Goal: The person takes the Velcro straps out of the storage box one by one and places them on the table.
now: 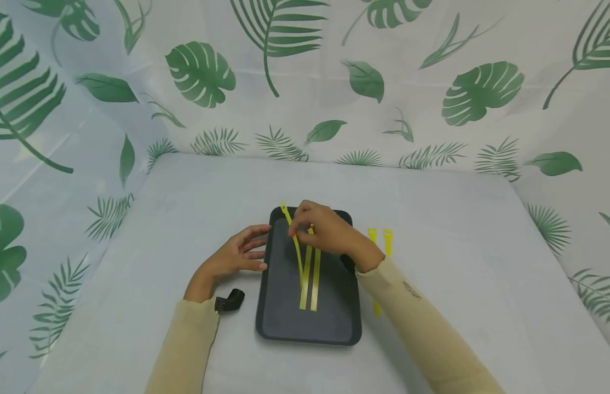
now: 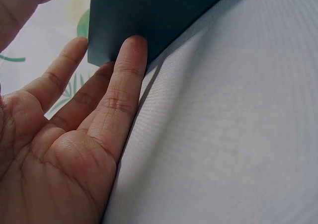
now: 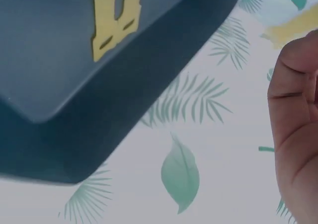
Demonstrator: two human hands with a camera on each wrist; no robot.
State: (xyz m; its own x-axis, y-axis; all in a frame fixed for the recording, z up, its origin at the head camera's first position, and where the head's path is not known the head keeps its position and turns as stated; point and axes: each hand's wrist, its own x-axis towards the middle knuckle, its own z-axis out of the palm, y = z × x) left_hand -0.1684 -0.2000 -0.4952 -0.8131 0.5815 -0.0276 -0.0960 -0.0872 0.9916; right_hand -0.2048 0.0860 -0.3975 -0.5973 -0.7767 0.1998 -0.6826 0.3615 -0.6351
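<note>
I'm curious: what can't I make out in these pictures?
Most of the two yellow straps beside the tray: head view, covered by the right wrist and sleeve.
Print on that sleeve: head view, too small to read.
Much of the right hand: right wrist view, cut off by the right edge.
Yellow piece beside it: right wrist view, blurred.

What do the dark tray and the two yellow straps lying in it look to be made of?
Dark tray: probably moulded plastic, matte; smooth, round-cornered, with only a soft sheen, though coated metal can't be ruled out.
Yellow straps: likely thin fabric or flexible plastic, dull-finished; they are flat, with slots cut in their wider ends, but no weave shows to settle it.
</note>
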